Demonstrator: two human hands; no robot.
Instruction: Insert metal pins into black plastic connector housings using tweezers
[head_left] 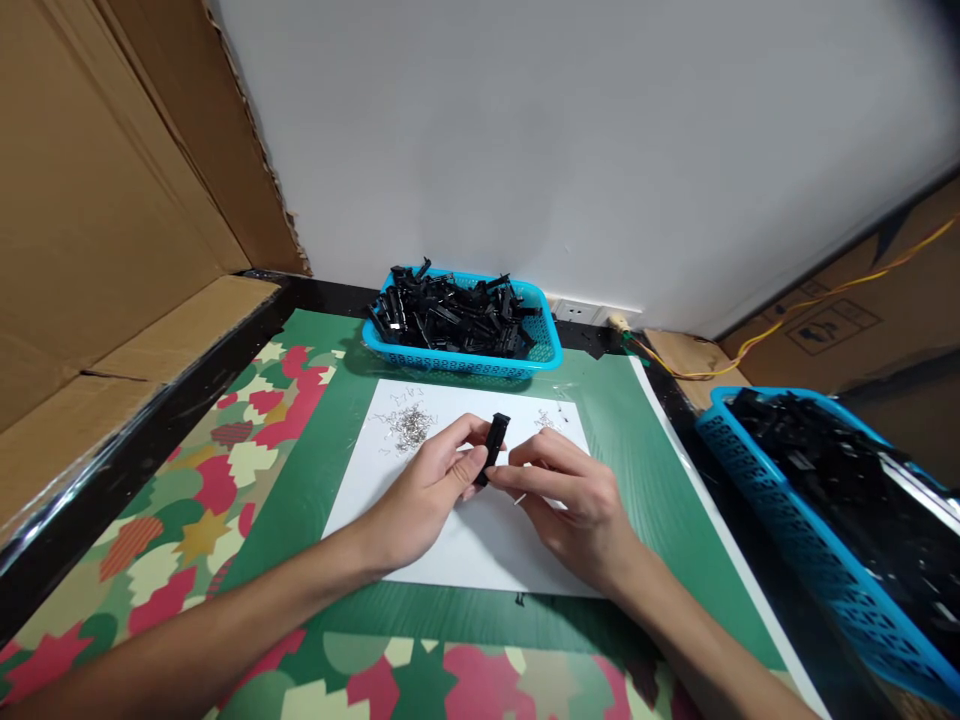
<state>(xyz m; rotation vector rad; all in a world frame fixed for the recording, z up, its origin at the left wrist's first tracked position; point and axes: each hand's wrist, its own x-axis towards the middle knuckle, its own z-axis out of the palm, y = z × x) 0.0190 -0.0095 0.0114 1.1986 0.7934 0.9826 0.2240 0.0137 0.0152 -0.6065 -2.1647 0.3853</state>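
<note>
My left hand (442, 475) grips a narrow black plastic part (493, 445), which stands nearly upright between thumb and fingers. Close on its right, my right hand (574, 490) has its fingers bent, a fingertip touching the part's lower end. A thin pale stick-like piece (520, 499) pokes out from between the right fingers; most of it is hidden. Both hands are above a white sheet (465, 550). On the sheet, a pile of small metal pieces (411, 427) lies to the left, and a smaller group (546, 418) lies beyond my right hand.
A blue basket (465, 364) full of black parts stands behind the sheet. Another blue basket (825, 575) of black parts is at the right. Small black bits (520, 600) lie at the sheet's front edge. Cardboard (135, 150) rises at the left; a yellow cable (750, 345) runs at the right.
</note>
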